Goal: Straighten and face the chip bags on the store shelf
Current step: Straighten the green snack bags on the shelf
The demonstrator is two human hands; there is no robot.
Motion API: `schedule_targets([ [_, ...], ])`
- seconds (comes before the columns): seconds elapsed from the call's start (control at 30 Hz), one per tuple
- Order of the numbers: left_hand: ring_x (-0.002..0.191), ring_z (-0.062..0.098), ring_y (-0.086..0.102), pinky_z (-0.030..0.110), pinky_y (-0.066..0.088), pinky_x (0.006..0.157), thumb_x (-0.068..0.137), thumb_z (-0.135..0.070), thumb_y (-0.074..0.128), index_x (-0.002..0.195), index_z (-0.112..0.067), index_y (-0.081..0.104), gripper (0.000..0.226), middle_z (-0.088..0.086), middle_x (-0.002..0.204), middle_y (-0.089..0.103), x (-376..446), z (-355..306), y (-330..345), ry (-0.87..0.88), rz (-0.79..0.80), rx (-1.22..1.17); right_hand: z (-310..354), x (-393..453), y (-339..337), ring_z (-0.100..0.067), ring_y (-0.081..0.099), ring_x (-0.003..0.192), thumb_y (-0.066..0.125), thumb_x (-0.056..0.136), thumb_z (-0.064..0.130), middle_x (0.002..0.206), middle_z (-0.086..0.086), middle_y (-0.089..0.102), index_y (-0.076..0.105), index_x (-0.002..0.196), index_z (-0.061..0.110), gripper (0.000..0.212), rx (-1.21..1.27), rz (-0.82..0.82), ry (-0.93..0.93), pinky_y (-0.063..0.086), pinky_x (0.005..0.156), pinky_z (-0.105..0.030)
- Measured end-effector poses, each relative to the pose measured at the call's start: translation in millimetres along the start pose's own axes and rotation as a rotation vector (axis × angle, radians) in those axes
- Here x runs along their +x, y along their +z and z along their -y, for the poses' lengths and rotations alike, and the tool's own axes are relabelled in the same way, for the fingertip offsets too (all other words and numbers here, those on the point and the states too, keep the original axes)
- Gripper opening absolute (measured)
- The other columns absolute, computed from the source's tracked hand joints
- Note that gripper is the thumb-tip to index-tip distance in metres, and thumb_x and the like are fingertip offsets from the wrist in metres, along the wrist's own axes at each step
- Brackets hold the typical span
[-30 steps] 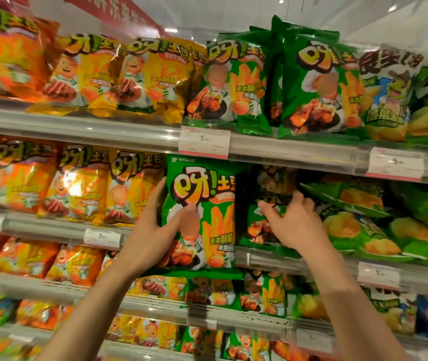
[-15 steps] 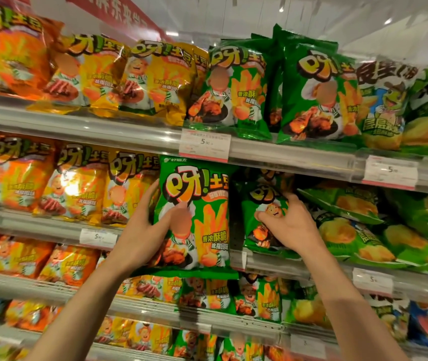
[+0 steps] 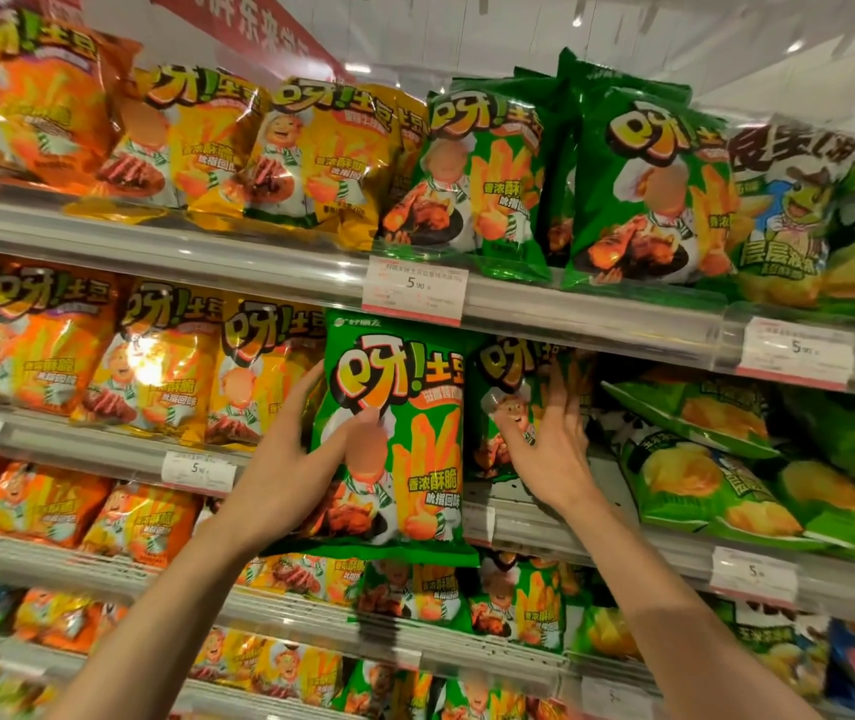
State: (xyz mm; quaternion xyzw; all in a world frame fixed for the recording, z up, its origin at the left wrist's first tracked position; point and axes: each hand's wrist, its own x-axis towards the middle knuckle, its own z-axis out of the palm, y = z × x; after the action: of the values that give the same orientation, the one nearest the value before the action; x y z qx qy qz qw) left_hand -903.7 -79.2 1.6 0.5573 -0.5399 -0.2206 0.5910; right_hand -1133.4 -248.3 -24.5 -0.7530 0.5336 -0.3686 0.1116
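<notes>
On store shelves (image 3: 259, 262), chip bags (image 3: 643, 189)

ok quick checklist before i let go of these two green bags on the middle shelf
1. Left hand grips front green bag: ok.
2. Front green bag upright, label facing out: ok.
3. Front green bag seated on the shelf: not ok, its bottom hangs below the shelf edge.
4. Right hand steadies second green bag: ok, fingers spread on it.
5. Second green bag faced forward: ok, though set back behind the front one.
6. Flat green bags to the right faced: not ok, lying down.
</notes>
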Motion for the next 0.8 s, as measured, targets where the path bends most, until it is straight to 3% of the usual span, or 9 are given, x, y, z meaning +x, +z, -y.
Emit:
schedule_targets([
  [0.1,0.096,-0.038,0.043,-0.002,0.038,0.078,0.083,-0.051,0.060,0.144,-0.050,0.027,0.069,-0.062,0.100,0.045,-0.3,3.3,0.6,0.002,0.007,-0.002,-17.3,0.8,-6.0,-0.036,0.034,0.142,0.064,0.086,0.060,0.157,-0.017,0.030,0.006,0.157,0.021,0.100,-0.016,0.064,0.116,0.034,0.115,-0.048],
  [0.23,0.095,-0.038,0.045,-0.007,0.038,0.073,0.086,-0.046,0.060,0.142,-0.049,0.027,0.065,-0.064,0.097,0.045,-1.3,3.7,2.0,-0.007,0.013,-0.006,-17.8,5.5,-3.9,-0.038,0.053,0.123,0.069,0.087,0.051,0.134,-0.017,0.053,0.035,0.146,0.012,0.078,-0.006,-0.009,0.108,0.048,0.098,-0.042],
  [0.33,0.096,-0.037,0.045,-0.004,0.040,0.075,0.086,-0.048,0.061,0.145,-0.047,0.028,0.068,-0.060,0.102,0.046,-0.8,0.7,4.6,0.004,0.013,-0.004,-7.7,9.1,0.5,-0.040,0.048,0.126,0.068,0.090,0.044,0.140,-0.020,0.045,0.033,0.148,0.012,0.075,0.031,-0.073,0.096,0.046,0.102,-0.044],
  [0.43,0.096,-0.037,0.045,-0.004,0.040,0.074,0.086,-0.047,0.061,0.147,-0.045,0.028,0.069,-0.057,0.104,0.047,-0.7,0.6,8.6,0.006,0.018,-0.008,-10.6,12.5,2.0,-0.040,0.046,0.130,0.069,0.089,0.044,0.146,-0.018,0.039,0.029,0.151,0.013,0.080,0.073,-0.031,0.124,0.044,0.107,-0.045],
  [0.63,0.108,-0.033,0.043,0.013,0.039,0.097,0.081,-0.062,0.060,0.151,-0.047,0.022,0.081,-0.051,0.122,0.044,-7.1,7.6,41.2,-0.007,0.049,0.016,-17.6,0.5,-27.5,-0.030,0.046,0.132,0.051,0.098,0.051,0.142,-0.012,0.048,0.039,0.147,0.013,0.063,0.199,-0.009,0.154,0.038,0.105,-0.035],
  [0.73,0.099,-0.039,0.026,0.011,0.029,0.096,0.082,-0.065,0.058,0.155,-0.045,0.015,0.087,-0.053,0.121,0.024,-9.0,1.4,75.1,-0.007,0.056,0.045,-12.6,-18.0,-46.9,-0.018,0.054,0.122,0.038,0.098,0.062,0.134,-0.001,0.057,0.049,0.137,0.024,0.056,0.293,0.055,0.146,0.041,0.100,-0.033],
  [0.8,0.095,-0.043,0.027,-0.003,0.027,0.086,0.084,-0.060,0.059,0.152,-0.046,0.018,0.081,-0.054,0.115,0.025,-2.6,-1.7,94.1,0.011,0.049,0.046,-6.9,-34.4,-58.5,-0.011,0.057,0.116,0.033,0.088,0.075,0.127,0.009,0.061,0.049,0.135,0.031,0.066,0.388,0.141,0.182,0.044,0.103,-0.036],
])
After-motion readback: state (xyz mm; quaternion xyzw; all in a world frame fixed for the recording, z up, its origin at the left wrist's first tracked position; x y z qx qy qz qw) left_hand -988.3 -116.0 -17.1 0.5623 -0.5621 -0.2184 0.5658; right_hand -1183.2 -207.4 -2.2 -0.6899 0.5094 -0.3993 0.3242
